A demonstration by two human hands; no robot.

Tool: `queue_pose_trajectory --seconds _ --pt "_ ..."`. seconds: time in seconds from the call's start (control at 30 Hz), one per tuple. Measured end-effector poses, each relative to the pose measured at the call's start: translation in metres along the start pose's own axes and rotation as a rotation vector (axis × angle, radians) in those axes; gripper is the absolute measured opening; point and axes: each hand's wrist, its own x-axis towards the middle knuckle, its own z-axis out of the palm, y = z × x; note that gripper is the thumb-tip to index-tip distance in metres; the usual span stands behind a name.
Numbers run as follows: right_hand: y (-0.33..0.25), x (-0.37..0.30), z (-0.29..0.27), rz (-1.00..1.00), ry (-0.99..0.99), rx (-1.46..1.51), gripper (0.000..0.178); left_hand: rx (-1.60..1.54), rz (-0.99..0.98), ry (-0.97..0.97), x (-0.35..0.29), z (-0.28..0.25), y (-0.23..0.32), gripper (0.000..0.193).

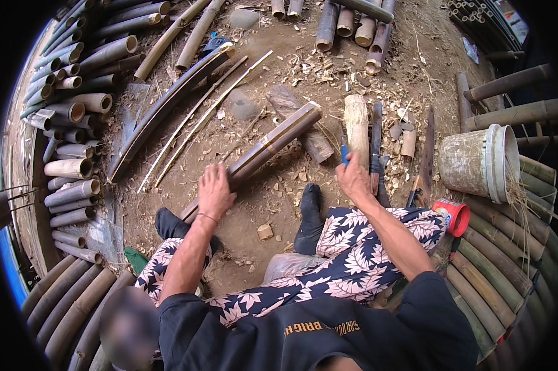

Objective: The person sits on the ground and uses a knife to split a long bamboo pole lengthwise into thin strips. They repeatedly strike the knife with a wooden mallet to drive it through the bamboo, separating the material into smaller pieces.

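A dark brown bamboo pole lies slanted in front of me, with a pale slit along its length. Its far end rests across a wooden block. My left hand grips the near part of the pole from above, fingers over its side. To the right, my right hand is closed on a blue-handled tool; its thin blade is hard to make out beside a pale round log. A long dark blade-like tool lies just right of that log, and farther right a saw.
Bamboo pieces are stacked along the left. A split bamboo length and thin strips lie nearby. At right stand a dirty white bucket and a red can beside bamboo slats. Wood chips litter the dirt floor.
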Motion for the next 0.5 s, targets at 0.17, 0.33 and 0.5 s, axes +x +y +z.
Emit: queue_pose_trajectory --seconds 0.17,0.33,0.5 --pt "0.007 -0.039 -0.066 -0.169 0.108 0.588 0.024 -0.4 0.647 0.464 0.007 -0.07 0.185 0.082" --pt "-0.016 -0.024 -0.099 0.127 -0.038 1.027 0.048 -0.721 0.653 0.496 0.031 -0.09 0.22 0.046" --pt "0.069 0.032 0.009 0.282 0.13 -0.3 0.103 -0.859 0.669 0.536 0.027 -0.092 0.201 0.031"
